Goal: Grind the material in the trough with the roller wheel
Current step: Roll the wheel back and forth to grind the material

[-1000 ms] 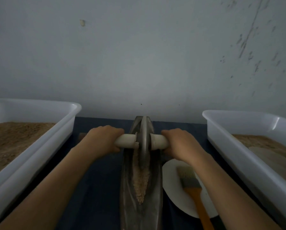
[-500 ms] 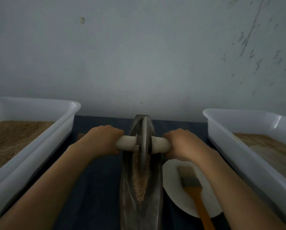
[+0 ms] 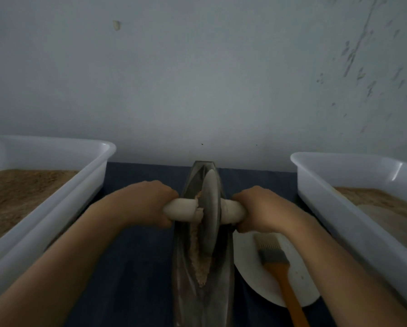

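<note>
Both hands are gripping the wheel's axle, with the wheel sitting in the trough.

The left hand (image 3: pixel 148 204) is curling around the white handle (image 3: pixel 182 210) at 9 o'clock of the wheel (image 3: pixel 210 212); the right hand (image 3: pixel 260 210) is clasping the other end at 3 o'clock. The wheel is standing upright in the far half of the trough (image 3: pixel 221 296), and brown material (image 3: pixel 201 267) is lying in the groove at 6 o'clock of it. A brush (image 3: pixel 280 267) is resting on a plate (image 3: pixel 249 263) just beside the trough at 3 o'clock. Bins (image 3: pixel 56 204) holding brown grain are flanking everything at 9 and 3 o'clock.
</note>
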`<state>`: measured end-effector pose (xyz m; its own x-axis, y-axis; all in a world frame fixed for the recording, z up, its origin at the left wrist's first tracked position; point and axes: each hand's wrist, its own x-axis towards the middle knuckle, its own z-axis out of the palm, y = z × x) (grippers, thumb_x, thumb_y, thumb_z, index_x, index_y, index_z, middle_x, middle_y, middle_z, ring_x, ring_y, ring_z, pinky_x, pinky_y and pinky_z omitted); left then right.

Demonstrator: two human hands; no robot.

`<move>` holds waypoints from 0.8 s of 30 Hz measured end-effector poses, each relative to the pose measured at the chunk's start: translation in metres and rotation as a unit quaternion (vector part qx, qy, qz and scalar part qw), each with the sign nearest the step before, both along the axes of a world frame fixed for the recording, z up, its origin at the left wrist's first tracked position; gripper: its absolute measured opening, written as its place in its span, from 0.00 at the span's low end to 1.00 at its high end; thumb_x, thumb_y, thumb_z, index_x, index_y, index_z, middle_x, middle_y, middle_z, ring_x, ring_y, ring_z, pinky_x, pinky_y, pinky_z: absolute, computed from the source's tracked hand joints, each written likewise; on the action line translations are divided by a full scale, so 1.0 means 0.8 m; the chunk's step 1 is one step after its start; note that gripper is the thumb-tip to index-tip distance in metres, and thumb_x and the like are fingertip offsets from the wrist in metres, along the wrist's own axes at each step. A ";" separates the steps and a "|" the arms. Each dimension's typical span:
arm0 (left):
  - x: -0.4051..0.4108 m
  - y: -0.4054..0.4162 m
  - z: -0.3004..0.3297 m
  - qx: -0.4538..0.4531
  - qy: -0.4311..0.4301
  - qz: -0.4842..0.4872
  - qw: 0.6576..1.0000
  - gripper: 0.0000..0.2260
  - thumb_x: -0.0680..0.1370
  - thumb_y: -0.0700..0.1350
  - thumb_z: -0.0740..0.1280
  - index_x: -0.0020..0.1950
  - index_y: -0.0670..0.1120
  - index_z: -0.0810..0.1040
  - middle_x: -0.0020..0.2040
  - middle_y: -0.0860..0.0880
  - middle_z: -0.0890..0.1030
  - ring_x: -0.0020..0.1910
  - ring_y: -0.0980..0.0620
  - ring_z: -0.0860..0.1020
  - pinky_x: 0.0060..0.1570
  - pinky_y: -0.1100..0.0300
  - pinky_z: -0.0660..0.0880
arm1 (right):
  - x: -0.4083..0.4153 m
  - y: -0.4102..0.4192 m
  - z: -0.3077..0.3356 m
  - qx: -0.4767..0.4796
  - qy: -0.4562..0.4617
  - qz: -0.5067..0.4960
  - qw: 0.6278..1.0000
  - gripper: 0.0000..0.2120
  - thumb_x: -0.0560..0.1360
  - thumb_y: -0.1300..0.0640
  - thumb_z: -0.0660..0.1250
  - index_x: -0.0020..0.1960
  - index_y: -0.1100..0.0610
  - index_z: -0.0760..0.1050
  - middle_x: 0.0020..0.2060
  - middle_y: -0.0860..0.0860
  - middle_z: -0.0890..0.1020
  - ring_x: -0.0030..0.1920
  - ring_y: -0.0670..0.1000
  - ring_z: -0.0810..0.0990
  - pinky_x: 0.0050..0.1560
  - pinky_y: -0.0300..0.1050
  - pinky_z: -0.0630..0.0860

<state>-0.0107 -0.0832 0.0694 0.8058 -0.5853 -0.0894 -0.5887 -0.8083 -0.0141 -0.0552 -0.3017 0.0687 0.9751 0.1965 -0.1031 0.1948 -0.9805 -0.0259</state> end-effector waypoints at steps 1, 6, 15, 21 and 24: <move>0.005 -0.002 -0.005 -0.006 -0.041 0.016 0.999 0.12 0.73 0.51 0.68 0.54 0.53 0.71 0.50 0.53 0.76 0.49 0.53 0.76 0.45 0.61 0.68 | 0.008 0.000 -0.008 0.004 -0.048 -0.012 0.999 0.07 0.71 0.54 0.69 0.48 0.52 0.74 0.46 0.50 0.80 0.47 0.51 0.79 0.35 0.39 0.67; 0.024 -0.013 -0.030 -0.033 -0.265 0.039 0.963 0.12 0.75 0.52 0.63 0.56 0.51 0.68 0.55 0.53 0.77 0.55 0.51 0.75 0.50 0.59 0.66 | 0.035 -0.001 -0.040 -0.002 -0.243 -0.045 0.969 0.08 0.73 0.54 0.66 0.52 0.52 0.71 0.49 0.49 0.78 0.50 0.52 0.76 0.45 0.44 0.61; 0.012 -0.008 -0.021 -0.013 -0.159 0.054 0.986 0.15 0.75 0.52 0.66 0.59 0.51 0.68 0.57 0.51 0.76 0.56 0.51 0.76 0.50 0.58 0.69 | 0.021 0.000 -0.019 -0.023 -0.098 -0.046 0.994 0.11 0.73 0.55 0.67 0.55 0.54 0.75 0.51 0.51 0.80 0.50 0.51 0.78 0.40 0.39 0.64; -0.022 0.006 0.004 0.030 0.017 0.017 0.999 0.14 0.72 0.50 0.69 0.56 0.54 0.74 0.52 0.54 0.78 0.51 0.55 0.76 0.52 0.60 0.73 | -0.026 0.005 0.008 -0.020 0.056 -0.001 0.998 0.07 0.68 0.54 0.71 0.39 0.53 0.73 0.35 0.48 0.76 0.36 0.47 0.76 0.30 0.37 0.68; -0.030 0.009 0.015 0.041 0.075 0.001 0.996 0.14 0.72 0.49 0.69 0.56 0.53 0.74 0.51 0.54 0.78 0.49 0.56 0.76 0.50 0.62 0.72 | -0.036 0.006 0.017 -0.018 0.079 0.006 0.997 0.09 0.68 0.54 0.71 0.36 0.52 0.71 0.32 0.47 0.74 0.32 0.45 0.74 0.27 0.35 0.67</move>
